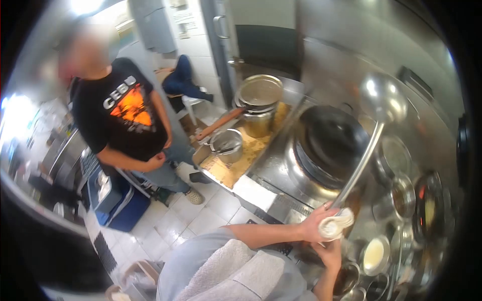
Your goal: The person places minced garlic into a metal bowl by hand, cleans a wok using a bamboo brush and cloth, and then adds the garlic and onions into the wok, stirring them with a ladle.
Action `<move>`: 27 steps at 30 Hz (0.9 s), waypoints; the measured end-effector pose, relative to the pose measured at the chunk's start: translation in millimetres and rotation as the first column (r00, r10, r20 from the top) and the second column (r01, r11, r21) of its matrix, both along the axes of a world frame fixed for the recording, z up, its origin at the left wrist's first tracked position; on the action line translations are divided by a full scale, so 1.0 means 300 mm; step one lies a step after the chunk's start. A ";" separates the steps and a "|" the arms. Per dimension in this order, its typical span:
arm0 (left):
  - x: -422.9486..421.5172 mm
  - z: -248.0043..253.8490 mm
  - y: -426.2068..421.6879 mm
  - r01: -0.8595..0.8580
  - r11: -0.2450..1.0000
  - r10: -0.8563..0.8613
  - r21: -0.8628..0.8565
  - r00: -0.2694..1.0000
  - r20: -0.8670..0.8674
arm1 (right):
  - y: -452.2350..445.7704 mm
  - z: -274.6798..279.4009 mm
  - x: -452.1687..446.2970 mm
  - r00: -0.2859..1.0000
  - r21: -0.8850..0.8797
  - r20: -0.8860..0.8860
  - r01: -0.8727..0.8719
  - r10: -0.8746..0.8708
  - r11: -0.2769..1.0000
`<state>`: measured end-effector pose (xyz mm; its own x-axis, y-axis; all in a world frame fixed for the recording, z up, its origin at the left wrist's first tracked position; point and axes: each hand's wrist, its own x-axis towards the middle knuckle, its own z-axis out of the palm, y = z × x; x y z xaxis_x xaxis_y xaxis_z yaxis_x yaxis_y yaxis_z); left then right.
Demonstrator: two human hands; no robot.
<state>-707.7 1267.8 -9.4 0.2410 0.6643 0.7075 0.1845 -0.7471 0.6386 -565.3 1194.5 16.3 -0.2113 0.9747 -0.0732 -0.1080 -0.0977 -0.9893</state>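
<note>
A large metal ladle [364, 155] points up and away, its round bowl [382, 100] raised beside the wok [331, 143]. White cloth [335, 226] is bundled in layers around the near end of its handle. My left hand [315, 224] is closed around the handle at that cloth. Just below, my right hand [329, 253] is closed against the underside of the bundle; some of its fingers are hidden. The dark wok rests on a steel burner ring, apart from both hands.
To the right stand several metal containers, including a bowl of pale yellow contents [374, 255]. A steel pot [258, 95] and a smaller pot [227, 145] with a wooden handle [221, 124] nearby occupy a stained side counter. A person in a black shirt [123, 108] stands at left near a blue bin [120, 205].
</note>
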 end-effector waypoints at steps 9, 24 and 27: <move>-0.001 0.275 0.085 0.784 0.555 -0.753 -0.279 0.616 0.232 | -0.022 -0.172 0.006 0.546 0.570 0.175 0.623 -0.819 0.536; -0.521 -0.313 0.239 -0.274 0.691 -0.130 -0.670 0.863 -0.487 | -0.024 0.130 0.260 0.505 0.186 -0.015 0.849 -0.863 0.494; -0.465 -0.349 0.190 -0.381 0.786 -0.002 -0.486 0.786 -0.619 | 0.024 0.181 0.341 0.535 0.013 -0.089 0.844 -0.840 0.536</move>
<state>-847.2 1324.8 -114.2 0.2813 0.9590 -0.0356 0.7408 -0.1934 0.6432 -462.9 1201.8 70.6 0.7067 0.7063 -0.0419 -0.1767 0.1189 -0.9770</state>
